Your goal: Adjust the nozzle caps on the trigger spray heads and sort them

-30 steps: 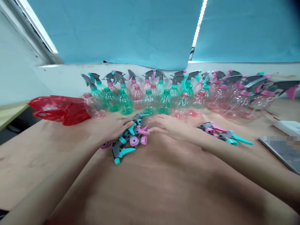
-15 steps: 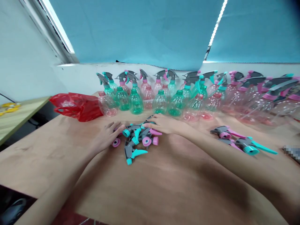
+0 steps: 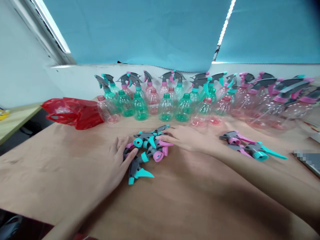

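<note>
A heap of loose spray triggers, grey with teal or pink caps, lies on the brown table. My left hand lies flat at the heap's left side, fingers stretched out and touching the nearest triggers. My right hand rests on the heap's right side, fingers extended onto a pink-capped trigger, holding nothing that I can see. Behind the heap stand rows of clear green bottles and pink bottles, some with triggers fitted, some bare-necked.
A second small group of spray triggers lies to the right of my right forearm. A red plastic bag sits at the back left. A flat grey object is at the right edge. A white wall ledge runs behind the bottles.
My left hand has slid back toward me along the heap's left side and flattened. My right hand stays on the heap. The view has shifted slightly.
</note>
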A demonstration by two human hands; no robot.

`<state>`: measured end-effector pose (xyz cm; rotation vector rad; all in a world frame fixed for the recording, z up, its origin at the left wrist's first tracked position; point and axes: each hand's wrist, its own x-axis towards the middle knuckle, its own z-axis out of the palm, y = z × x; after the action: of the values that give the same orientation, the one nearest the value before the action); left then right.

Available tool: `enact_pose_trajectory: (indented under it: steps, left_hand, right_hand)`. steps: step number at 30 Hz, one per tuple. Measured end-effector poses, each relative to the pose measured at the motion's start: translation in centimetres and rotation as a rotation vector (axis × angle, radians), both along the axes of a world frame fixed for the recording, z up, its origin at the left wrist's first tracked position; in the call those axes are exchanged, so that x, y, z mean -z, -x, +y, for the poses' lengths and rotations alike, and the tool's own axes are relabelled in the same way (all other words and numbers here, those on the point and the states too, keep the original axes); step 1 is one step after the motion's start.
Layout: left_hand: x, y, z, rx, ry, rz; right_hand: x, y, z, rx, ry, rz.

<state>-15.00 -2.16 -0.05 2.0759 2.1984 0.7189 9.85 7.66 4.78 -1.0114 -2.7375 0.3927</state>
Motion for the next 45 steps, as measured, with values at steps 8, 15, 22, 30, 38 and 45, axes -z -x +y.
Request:
enact_pose_trajectory:
  steps: [8, 15, 22, 30, 38, 45]
  left_hand:
    - [-2.8, -7.0, -0.5, 0.412, -0.406, 0.002]
    - [-1.4, -16.4, 1.8, 0.943, -0.113, -0.024]
    - [1.5, -22.6, 6.1, 0.957, -0.154, -0.013]
    - [1.8, -24.6, 8.1, 1.07, -0.121, 0.03]
    - [0.6, -24.1, 9.5, 1.134, -0.083, 0.041]
    - [-0.1, -23.2, 10.1, 1.192, -0.112, 0.077]
  right_hand:
    - [-1.9, -10.7, -1.1, 0.19, -0.037, -0.024]
    - [0.8, -20.3, -2.3, 0.317, -0.058, -0.077]
    - [3.0, -23.3, -3.8, 0.351, -0.108, -0.036]
    - [4.2, -22.1, -3.7, 0.242, -0.112, 0.017]
    - [4.7, -21.4, -4.3, 0.237, -0.134, 0.059]
    - [3.3, -21.2, -4.5, 0.32, -0.157, 0.108]
